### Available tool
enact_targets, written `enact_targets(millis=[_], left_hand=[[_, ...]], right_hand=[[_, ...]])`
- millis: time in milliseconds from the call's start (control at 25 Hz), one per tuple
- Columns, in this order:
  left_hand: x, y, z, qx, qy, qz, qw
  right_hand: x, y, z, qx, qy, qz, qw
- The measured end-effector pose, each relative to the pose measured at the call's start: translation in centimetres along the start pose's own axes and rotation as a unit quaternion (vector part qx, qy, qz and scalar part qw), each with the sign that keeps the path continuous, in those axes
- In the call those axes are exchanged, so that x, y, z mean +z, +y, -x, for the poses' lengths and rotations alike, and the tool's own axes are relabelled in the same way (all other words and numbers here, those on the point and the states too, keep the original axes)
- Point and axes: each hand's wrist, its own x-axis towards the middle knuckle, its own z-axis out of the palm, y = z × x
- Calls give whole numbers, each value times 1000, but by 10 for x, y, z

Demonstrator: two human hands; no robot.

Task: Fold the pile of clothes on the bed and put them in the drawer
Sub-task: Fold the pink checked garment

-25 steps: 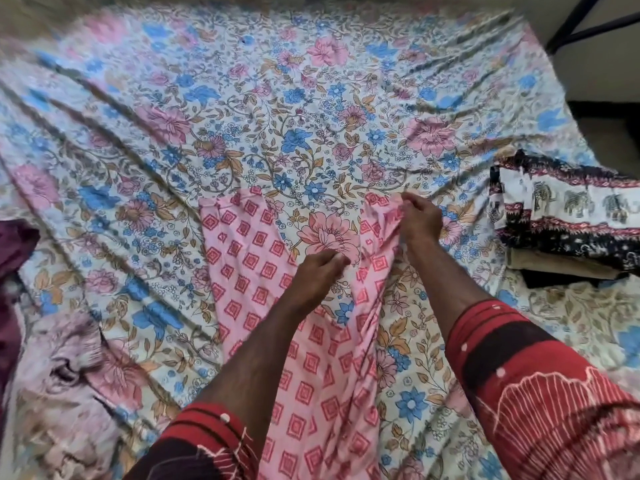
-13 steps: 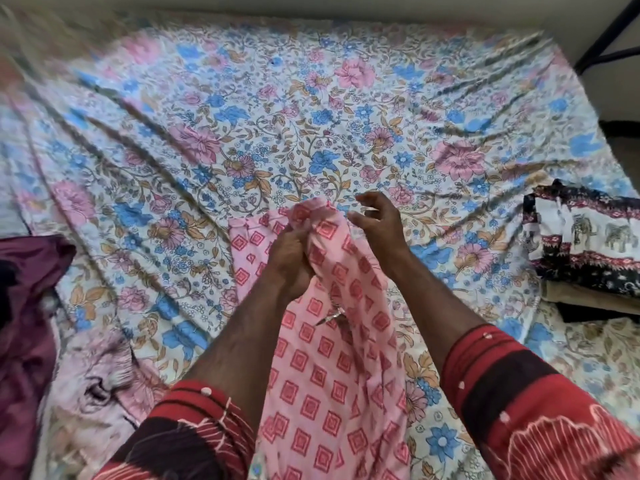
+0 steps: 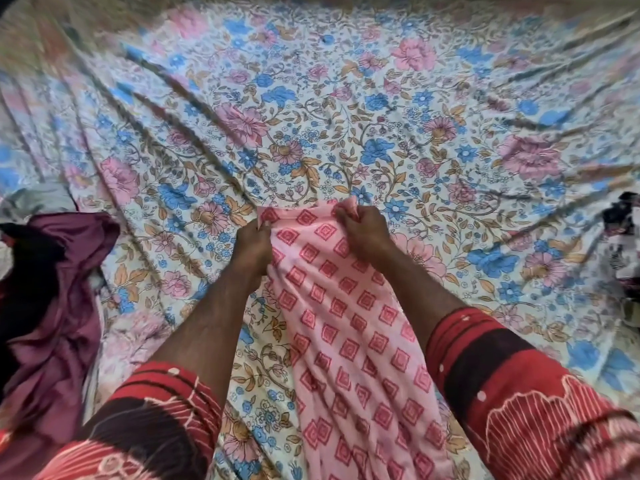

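Pink garment with a red diamond print lies in a long strip down the middle of the bed, running from the hands back toward the person. Left hand grips its far left corner with curled fingers, and right hand pinches the far right corner, bunching the cloth there. Both hands sit close together at the strip's top edge. A maroon garment lies crumpled at the left edge, and dark printed clothes sit at the right edge.
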Motion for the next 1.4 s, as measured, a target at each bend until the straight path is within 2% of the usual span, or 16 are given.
enact_targets(millis=[160,320,400,480,600,720,920,1000,1120,1200,1320,1400], left_hand=[[-8,-2,-24,37,12,-5,999],[-4,5,-52,36,5,5,999],[-1,-8,-59,16,27,-12,999],[1,-22,-55,-2,35,18,999],[-5,-37,-22,-40,-21,101,994],[-9,-68,23,-105,-96,91,986],[-3,-129,102,-174,-177,100,964],[-2,-144,124,-188,-185,140,954],[-4,-159,139,-183,-153,193,952],[-5,-165,149,-189,-170,184,949],[-1,-175,172,-215,-234,109,942],[2,-183,187,-214,-221,104,946]], right_hand=[[12,-9,-17,-59,5,13,998],[17,1,-57,-11,-12,89,996],[23,15,-65,-2,-29,138,990],[26,23,-68,-4,-30,131,991],[17,22,-61,23,-38,97,994],[-6,22,-26,76,-121,122,982],[-39,59,50,156,-250,202,934],[-43,80,75,133,-236,218,938],[-49,95,109,52,-133,159,977],[-55,102,124,41,-139,99,984],[-64,113,144,66,-188,94,975],[-67,124,153,73,-172,94,978]])
